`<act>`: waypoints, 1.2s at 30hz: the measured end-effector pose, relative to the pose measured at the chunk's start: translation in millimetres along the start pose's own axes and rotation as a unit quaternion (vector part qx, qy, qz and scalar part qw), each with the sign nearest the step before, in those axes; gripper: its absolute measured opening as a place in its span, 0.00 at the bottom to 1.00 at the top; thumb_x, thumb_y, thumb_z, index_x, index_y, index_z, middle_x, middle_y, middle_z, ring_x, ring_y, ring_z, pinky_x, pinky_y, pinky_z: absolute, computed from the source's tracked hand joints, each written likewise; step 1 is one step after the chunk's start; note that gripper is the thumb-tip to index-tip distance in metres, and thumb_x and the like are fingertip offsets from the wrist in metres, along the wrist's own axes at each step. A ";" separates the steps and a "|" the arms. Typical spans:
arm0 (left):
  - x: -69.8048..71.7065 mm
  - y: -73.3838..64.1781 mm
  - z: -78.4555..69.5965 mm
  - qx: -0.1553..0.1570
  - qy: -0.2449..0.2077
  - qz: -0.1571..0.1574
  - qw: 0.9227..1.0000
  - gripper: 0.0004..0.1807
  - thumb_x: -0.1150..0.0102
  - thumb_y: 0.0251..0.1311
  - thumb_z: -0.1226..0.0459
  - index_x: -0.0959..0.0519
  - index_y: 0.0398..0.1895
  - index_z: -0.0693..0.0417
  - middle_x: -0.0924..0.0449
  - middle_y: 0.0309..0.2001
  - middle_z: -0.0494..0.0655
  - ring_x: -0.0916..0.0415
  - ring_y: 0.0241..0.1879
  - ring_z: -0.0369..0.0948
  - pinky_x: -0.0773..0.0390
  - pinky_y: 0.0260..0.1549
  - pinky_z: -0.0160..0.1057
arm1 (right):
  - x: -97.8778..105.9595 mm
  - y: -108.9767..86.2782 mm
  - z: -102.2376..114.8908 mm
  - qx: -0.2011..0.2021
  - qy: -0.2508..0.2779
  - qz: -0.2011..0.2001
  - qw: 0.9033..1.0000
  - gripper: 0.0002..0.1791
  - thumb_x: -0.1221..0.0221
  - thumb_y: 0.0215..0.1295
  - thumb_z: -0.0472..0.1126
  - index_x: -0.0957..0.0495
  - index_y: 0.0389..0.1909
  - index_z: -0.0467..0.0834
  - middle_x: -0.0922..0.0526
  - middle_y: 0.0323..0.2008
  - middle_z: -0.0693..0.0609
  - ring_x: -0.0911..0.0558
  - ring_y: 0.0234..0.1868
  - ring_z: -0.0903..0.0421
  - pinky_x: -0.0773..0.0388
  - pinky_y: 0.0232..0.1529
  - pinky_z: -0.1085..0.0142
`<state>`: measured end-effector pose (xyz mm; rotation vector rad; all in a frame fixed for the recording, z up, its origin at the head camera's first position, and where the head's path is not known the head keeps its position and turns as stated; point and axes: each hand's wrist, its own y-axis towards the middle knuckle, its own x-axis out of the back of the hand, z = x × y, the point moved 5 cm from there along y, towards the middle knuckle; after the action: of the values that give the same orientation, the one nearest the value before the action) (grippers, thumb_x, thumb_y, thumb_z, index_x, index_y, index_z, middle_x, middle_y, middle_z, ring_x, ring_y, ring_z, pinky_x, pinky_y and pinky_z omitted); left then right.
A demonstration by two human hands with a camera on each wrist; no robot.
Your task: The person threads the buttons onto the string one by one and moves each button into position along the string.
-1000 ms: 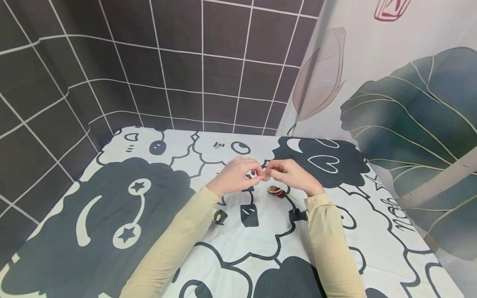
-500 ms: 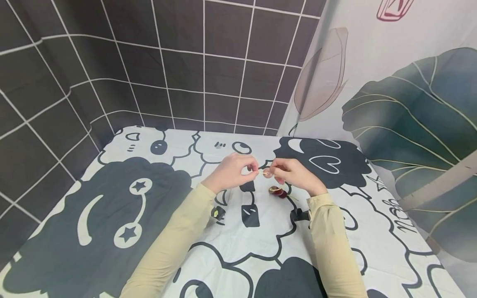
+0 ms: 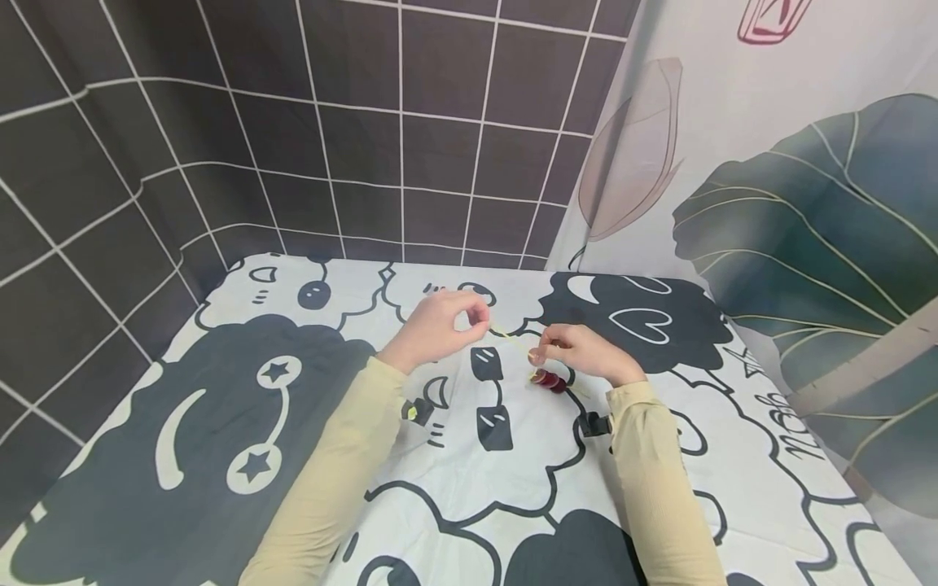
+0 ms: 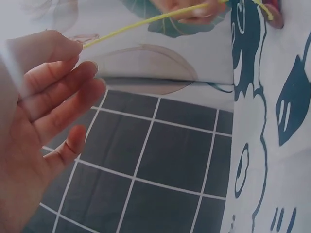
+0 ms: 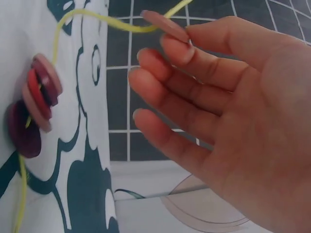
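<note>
My left hand (image 3: 440, 324) pinches one end of a yellow string (image 4: 146, 22) between thumb and forefinger; its other fingers are loosely bent in the left wrist view. My right hand (image 3: 582, 352) pinches a flat pink button (image 5: 167, 26) by its edge, and the string runs through or along it. From there the string droops to a small stack of threaded buttons (image 5: 41, 87) in pink, red and purple. This stack lies on the patterned cloth (image 3: 513, 480) just below my right hand, with a dark purple button (image 5: 24, 131) at its end. A string tail trails beyond it.
The black-and-white cartoon cloth covers the whole tabletop. A dark gridded curtain (image 3: 352, 138) hangs along the back and left, and a pale leaf-printed curtain (image 3: 806, 212) on the right. Black straps (image 3: 595, 424) sit at my wrists.
My hands have moved apart, the left going leftward and up with the string end, drawing yellow string out between them. My right hand has come down a little toward the stack with the button.
</note>
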<state>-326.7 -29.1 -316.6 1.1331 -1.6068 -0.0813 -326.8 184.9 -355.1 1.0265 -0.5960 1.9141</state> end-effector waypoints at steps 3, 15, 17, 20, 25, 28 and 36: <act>5.6 -1.4 2.3 0.005 -0.002 -0.010 1.000 0.02 0.38 0.57 0.64 0.22 0.29 0.48 0.18 0.30 0.39 0.23 0.35 0.36 0.27 0.46 0.41 | -3.5 0.8 -4.2 -0.010 0.000 0.016 1.000 0.07 0.45 0.65 0.40 0.20 0.30 0.45 0.16 0.35 0.52 0.23 0.37 0.58 0.28 0.43 0.63; 23.8 -3.7 -0.2 -0.013 -0.026 -0.034 0.999 0.03 0.38 0.57 0.65 0.22 0.27 0.51 0.19 0.27 0.42 0.23 0.33 0.37 0.27 0.44 0.39 | -18.0 3.9 -18.8 -0.044 0.035 0.058 0.997 0.09 0.45 0.65 0.41 0.21 0.30 0.41 0.15 0.32 0.49 0.24 0.35 0.57 0.30 0.42 0.65; 26.1 -3.7 -1.3 -0.020 -0.030 -0.039 0.999 0.03 0.38 0.56 0.65 0.22 0.27 0.51 0.19 0.27 0.42 0.23 0.32 0.37 0.27 0.44 0.39 | -19.3 4.4 -20.9 -0.044 0.030 0.055 0.997 0.09 0.45 0.65 0.40 0.21 0.29 0.40 0.16 0.31 0.49 0.25 0.33 0.57 0.31 0.39 0.66; 28.8 -3.4 -2.9 -0.028 -0.033 -0.044 0.998 0.03 0.38 0.56 0.66 0.22 0.27 0.51 0.19 0.27 0.42 0.23 0.32 0.37 0.27 0.44 0.40 | -21.4 5.3 -24.2 -0.042 0.019 0.050 0.998 0.09 0.46 0.65 0.39 0.22 0.29 0.39 0.19 0.28 0.49 0.28 0.31 0.58 0.33 0.36 0.67; 31.8 -1.9 -5.6 -0.035 -0.034 -0.043 0.998 0.03 0.38 0.56 0.66 0.22 0.27 0.52 0.20 0.27 0.42 0.23 0.32 0.37 0.27 0.45 0.40 | -24.8 7.1 -28.8 -0.054 0.022 0.050 0.997 0.10 0.46 0.65 0.39 0.22 0.27 0.39 0.21 0.26 0.50 0.27 0.30 0.58 0.32 0.35 0.67; 32.9 -1.5 -5.7 -0.039 -0.033 -0.040 0.998 0.03 0.38 0.56 0.66 0.22 0.27 0.52 0.20 0.26 0.42 0.23 0.31 0.37 0.27 0.45 0.41 | -25.5 7.7 -30.7 -0.061 0.017 0.052 0.997 0.10 0.45 0.66 0.40 0.23 0.27 0.39 0.23 0.24 0.51 0.29 0.28 0.58 0.33 0.33 0.66; 30.1 -6.3 6.0 -0.005 -0.022 0.037 0.999 0.02 0.38 0.57 0.65 0.22 0.29 0.51 0.19 0.28 0.42 0.23 0.32 0.37 0.27 0.45 0.41 | -22.9 6.5 -34.4 -0.054 -0.009 0.046 0.997 0.10 0.45 0.64 0.39 0.23 0.26 0.39 0.28 0.20 0.54 0.32 0.24 0.59 0.37 0.27 0.68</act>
<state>-325.4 -56.2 -300.8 1.0703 -1.6846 -0.0656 -340.4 195.7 -393.2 0.9629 -0.7599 1.9320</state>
